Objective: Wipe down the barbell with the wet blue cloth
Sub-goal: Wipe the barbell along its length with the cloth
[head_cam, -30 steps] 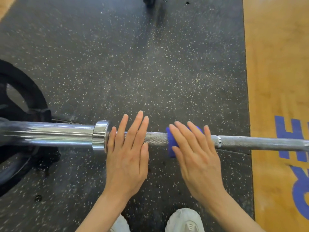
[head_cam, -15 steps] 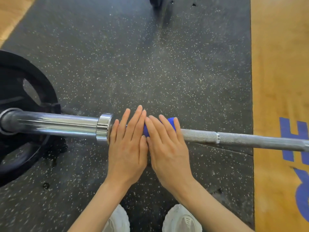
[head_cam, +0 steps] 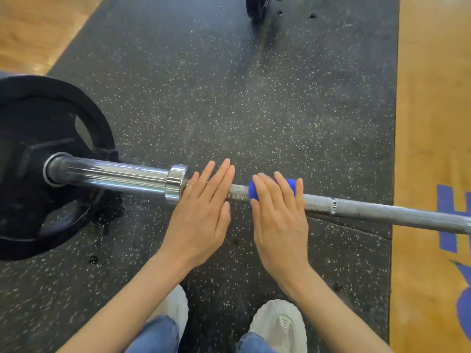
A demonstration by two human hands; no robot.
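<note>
- Mid-frame, just right of centre: blue cloth [head_cam: 257, 191] sits on the barbell [head_cam: 356, 207], pressed under your right hand [head_cam: 279, 220], fingers straight, not wrapped round.
- Your left hand [head_cam: 201, 215] lies flat on the bar beside the collar [head_cam: 175, 183], fingers straight, holding nothing.
- Risk: flat press only wipes the top; underside likely missed.
- Risk: bar may roll under flat palms and the cloth could bunch or slip off.
- Risk: knurling may snag the wet cloth.

Blue cloth [head_cam: 254, 191] mostly hidden under right hand [head_cam: 279, 220].
</note>
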